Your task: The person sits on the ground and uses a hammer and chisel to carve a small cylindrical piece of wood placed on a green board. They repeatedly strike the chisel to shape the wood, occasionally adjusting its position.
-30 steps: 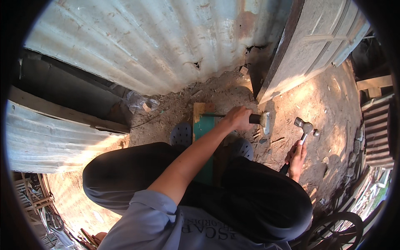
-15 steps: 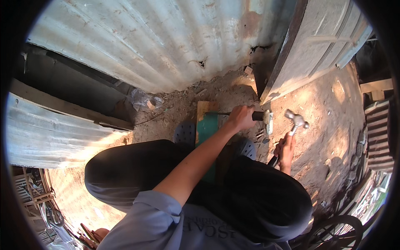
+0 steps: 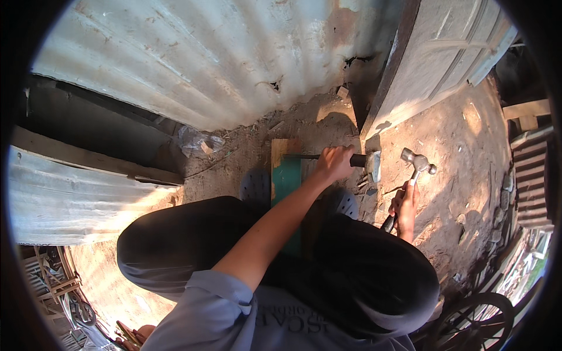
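My left hand (image 3: pixel 335 162) is closed round a chisel (image 3: pixel 358 161) with a dark handle. Its thin blade points left, and the tip lies over the upper part of a green-painted wooden board (image 3: pixel 286 181) between my feet. The board's far end is bare wood. Lower on the right, my right hand (image 3: pixel 405 205) grips a ball-peen hammer (image 3: pixel 417 162), its metal head raised to the right of the chisel's butt and apart from it. My left fingers hide part of the chisel.
Corrugated metal sheeting (image 3: pixel 234 64) rises ahead, with a panelled wooden door (image 3: pixel 433 64) at right. A clear plastic bag (image 3: pixel 199 142) lies on the dirt floor. My clogs (image 3: pixel 254 186) flank the board. A spoked wheel (image 3: pixel 474 322) stands lower right.
The hammer and my right hand have shifted slightly away from the chisel's butt. My left hand still holds the chisel over the board. The whole view has moved a little.
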A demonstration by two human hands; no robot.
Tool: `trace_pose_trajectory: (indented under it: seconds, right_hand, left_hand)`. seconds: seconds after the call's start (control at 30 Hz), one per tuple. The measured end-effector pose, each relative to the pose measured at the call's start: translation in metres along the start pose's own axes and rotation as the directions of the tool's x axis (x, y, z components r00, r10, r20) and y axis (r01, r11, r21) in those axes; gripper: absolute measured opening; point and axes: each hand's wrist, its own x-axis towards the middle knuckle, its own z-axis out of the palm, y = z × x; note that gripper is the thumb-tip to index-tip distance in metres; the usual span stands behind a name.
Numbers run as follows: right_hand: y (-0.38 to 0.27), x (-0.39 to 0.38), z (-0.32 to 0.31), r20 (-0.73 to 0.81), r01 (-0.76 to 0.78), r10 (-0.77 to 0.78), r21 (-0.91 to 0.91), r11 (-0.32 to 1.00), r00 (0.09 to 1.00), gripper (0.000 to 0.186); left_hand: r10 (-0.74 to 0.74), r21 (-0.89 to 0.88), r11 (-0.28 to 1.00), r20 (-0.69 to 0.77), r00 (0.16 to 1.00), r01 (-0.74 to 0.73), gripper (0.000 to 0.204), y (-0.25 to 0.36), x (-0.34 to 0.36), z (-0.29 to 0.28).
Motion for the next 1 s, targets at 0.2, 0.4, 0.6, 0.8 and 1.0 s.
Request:
trace_pose_trajectory:
  seconds: [0.2, 0.4, 0.6, 0.8, 1.0]
  right_hand:
    - [0.007, -0.010, 0.009, 0.184, 0.025, 0.022, -0.252, 0.968, 0.983, 0.030]
    - [-0.008, -0.014, -0.008, -0.039, -0.029, 0.027, -0.049, 0.998, 0.999, 0.027]
    - [-0.007, -0.017, -0.018, -0.026, 0.025, -0.029, -0.115, 0.993, 0.999, 0.029]
    - [-0.008, -0.021, -0.021, -0.046, 0.019, -0.022, -0.071, 0.997, 0.999, 0.027]
    - [-0.014, -0.019, -0.021, -0.050, 0.042, -0.043, -0.031, 0.999, 0.998, 0.025]
  left_hand:
    - [0.040, 0.010, 0.999, 0.043, 0.998, -0.040, 0.033, -0.004, -0.002, 0.003]
    - [0.048, 0.003, 0.999, 0.063, 0.997, -0.048, 0.048, -0.004, -0.007, -0.010]
    - [0.028, -0.028, 0.999, 0.100, 0.995, -0.026, 0.047, -0.014, -0.021, -0.007]
    - [0.146, -0.042, 0.989, 0.125, 0.981, -0.142, 0.041, -0.007, -0.029, -0.016]
    - [0.151, -0.100, 0.985, 0.140, 0.979, -0.137, 0.040, -0.001, -0.026, -0.022]
